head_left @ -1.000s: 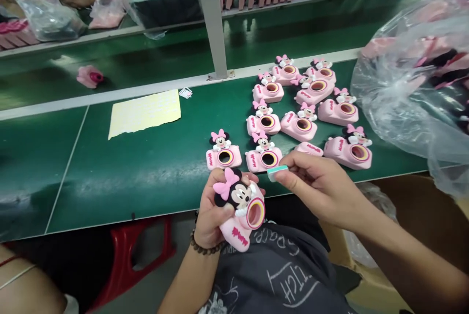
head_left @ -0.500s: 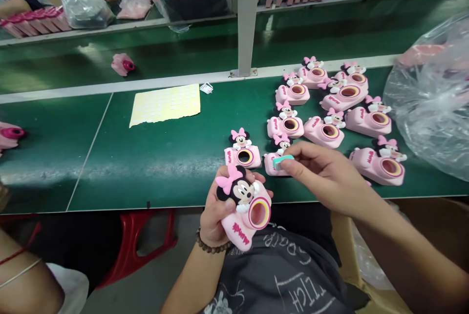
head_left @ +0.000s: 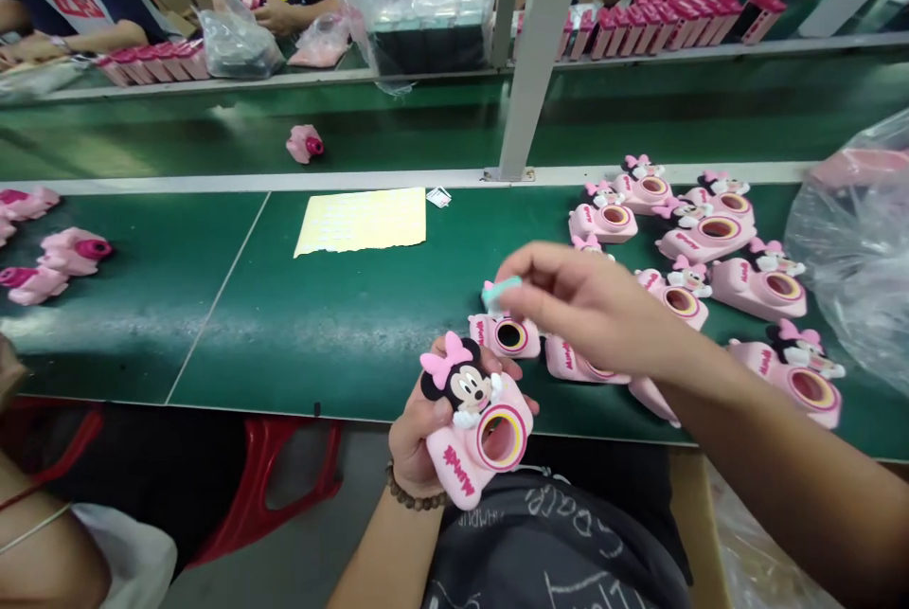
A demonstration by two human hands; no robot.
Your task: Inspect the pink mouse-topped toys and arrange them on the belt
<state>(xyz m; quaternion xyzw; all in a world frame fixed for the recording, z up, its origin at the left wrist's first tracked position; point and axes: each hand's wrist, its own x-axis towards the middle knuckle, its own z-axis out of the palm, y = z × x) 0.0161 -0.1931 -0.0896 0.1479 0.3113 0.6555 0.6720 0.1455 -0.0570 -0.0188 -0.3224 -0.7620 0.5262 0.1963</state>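
My left hand (head_left: 418, 434) is wrapped round a pink camera-shaped case (head_left: 454, 457) topped with a bow-wearing mouse figure, its round lens opening facing up. Between the thumb and fingers of my right hand (head_left: 575, 301) is a small teal piece (head_left: 501, 291), held above the table. Just below that piece lies another pink case (head_left: 490, 334) with a dark lens opening. Several more such cases stand to the right, among them one at the near right (head_left: 788, 377); my right hand and forearm hide parts of some.
A yellow sticker sheet (head_left: 362, 221) lies left of centre on the green table (head_left: 341, 315). A metal post (head_left: 536, 60) rises behind. Clear plastic bag (head_left: 859, 240) at right; pink parts (head_left: 75, 251) at left. People sit across the table.
My right hand has moved left with the teal piece, from over one case to above the neighbouring one. My left hand still holds its case. The view has shifted, showing more of the far side.
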